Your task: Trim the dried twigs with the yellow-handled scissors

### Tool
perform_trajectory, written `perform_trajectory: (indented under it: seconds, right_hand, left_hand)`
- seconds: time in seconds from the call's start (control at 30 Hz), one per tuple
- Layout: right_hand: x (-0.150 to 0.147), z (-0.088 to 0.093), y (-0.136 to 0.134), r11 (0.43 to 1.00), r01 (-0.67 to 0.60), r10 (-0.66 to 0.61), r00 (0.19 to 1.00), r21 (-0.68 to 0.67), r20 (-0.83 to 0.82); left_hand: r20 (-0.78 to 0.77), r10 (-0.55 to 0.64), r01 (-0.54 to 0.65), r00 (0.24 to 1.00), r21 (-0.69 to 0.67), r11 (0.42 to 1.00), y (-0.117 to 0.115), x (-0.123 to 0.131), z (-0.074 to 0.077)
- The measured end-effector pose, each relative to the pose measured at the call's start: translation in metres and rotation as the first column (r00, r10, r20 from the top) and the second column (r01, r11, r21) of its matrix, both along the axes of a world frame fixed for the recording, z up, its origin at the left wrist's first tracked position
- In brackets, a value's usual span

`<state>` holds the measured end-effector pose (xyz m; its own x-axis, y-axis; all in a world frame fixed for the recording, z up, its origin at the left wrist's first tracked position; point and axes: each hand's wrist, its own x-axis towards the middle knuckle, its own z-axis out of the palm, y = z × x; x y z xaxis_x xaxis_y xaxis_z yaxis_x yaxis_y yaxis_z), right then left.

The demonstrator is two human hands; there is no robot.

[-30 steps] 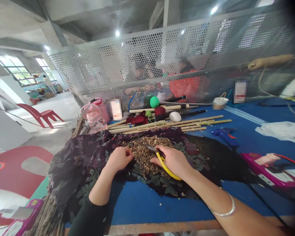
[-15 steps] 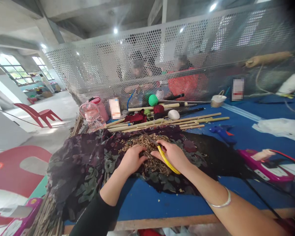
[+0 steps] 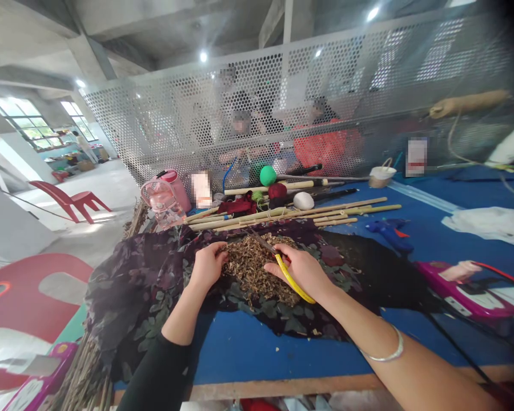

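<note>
A heap of brown dried plant bits [image 3: 261, 271] lies on a dark floral cloth [image 3: 154, 274] in front of me. My left hand [image 3: 208, 267] is at the heap's left edge, its fingers curled in toward the thumb; whatever is between the tips is too small to make out. My right hand [image 3: 302, 268] grips yellow-handled scissors [image 3: 290, 281] over the heap's right side. Their dark blades point away and to the left, above the bits. One yellow handle loop curves out below the palm, while the fingers partly hide the rest.
Behind the cloth lie bamboo sticks [image 3: 282, 216], yarn balls, a green ball [image 3: 268, 176] and a pink bottle [image 3: 175, 191]. A perforated metal screen [image 3: 163, 114] stands behind, with people beyond. A blue glue gun [image 3: 389, 233] and a magenta device [image 3: 462, 291] are at right.
My left hand has drawn back leftward from the middle of the heap to its left edge, uncovering more of the bits. My right hand and the scissors have stayed nearly in place.
</note>
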<state>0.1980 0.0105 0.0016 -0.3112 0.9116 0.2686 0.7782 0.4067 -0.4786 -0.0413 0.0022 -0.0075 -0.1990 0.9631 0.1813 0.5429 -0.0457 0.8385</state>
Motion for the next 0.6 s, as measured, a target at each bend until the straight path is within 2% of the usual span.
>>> perform_trajectory:
  seconds: [0.17,0.27,0.4,0.47,0.5,0.57,0.6]
  right_hand:
    - [-0.001,0.001,0.000,1.000,-0.008,0.008,1.000,0.003,0.014]
    - [-0.001,0.001,-0.001,1.000,-0.011,0.011,1.000,0.008,0.018]
    - [0.000,0.002,-0.001,1.000,-0.029,0.029,0.999,0.007,0.027]
    - [0.000,0.001,-0.001,0.999,-0.029,0.029,0.999,0.016,0.024]
    - [0.000,0.001,-0.001,0.999,-0.025,0.025,1.000,0.023,0.018]
    - [0.000,-0.001,0.000,0.999,-0.019,0.019,1.000,0.036,0.005]
    - [0.001,-0.002,0.001,0.999,-0.015,0.015,1.000,0.039,-0.009]
  left_hand:
    - [0.157,0.062,-0.050,0.986,-0.075,0.996,0.000,-0.002,0.001]
    - [0.287,0.035,0.002,0.957,-0.129,0.992,0.001,0.001,0.000]
    - [0.494,0.027,0.074,0.869,-0.185,0.980,-0.001,0.008,0.005]
    - [0.440,0.013,0.076,0.898,-0.183,0.980,-0.002,0.011,0.008]
    - [0.347,0.001,0.058,0.938,-0.159,0.986,-0.004,0.011,0.009]
    - [0.065,-0.007,0.011,0.998,-0.053,0.999,-0.006,0.012,0.010]
    - [-0.087,0.001,0.002,0.996,0.030,1.000,-0.007,0.012,0.009]
